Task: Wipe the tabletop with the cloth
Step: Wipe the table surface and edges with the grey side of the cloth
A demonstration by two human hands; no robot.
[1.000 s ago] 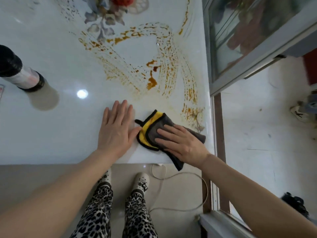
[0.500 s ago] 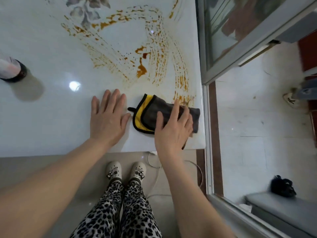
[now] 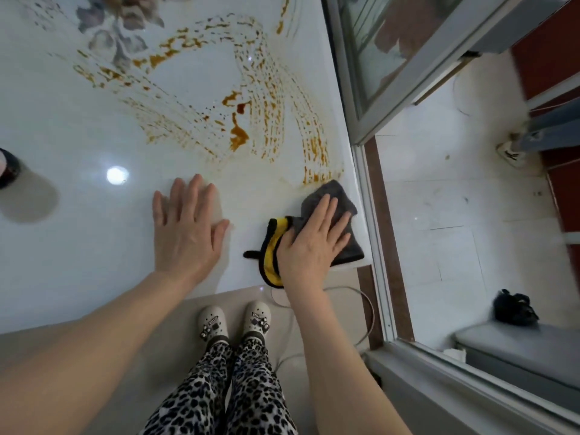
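Observation:
A grey and yellow cloth (image 3: 340, 196) lies folded at the near right corner of the glossy white tabletop (image 3: 78, 233). My right hand (image 3: 314, 243) presses flat on the cloth, fingers spread and pointing toward the right edge. My left hand (image 3: 186, 227) rests flat and bare on the tabletop, a short gap to the left of the cloth. Orange-brown sauce smears (image 3: 238, 136) arc across the tabletop beyond both hands, the nearest streaks touching the cloth's far end.
A dark-based bottle (image 3: 8, 167) stands at the left edge. A grey flower print (image 3: 116, 42) marks the far tabletop. A glass sliding door frame (image 3: 370, 199) runs along the table's right side. A white cable (image 3: 361, 309) loops on the floor near my feet.
My right hand has slid the cloth rightward to the table's corner, turning it more upright. The left hand stays pressed in place.

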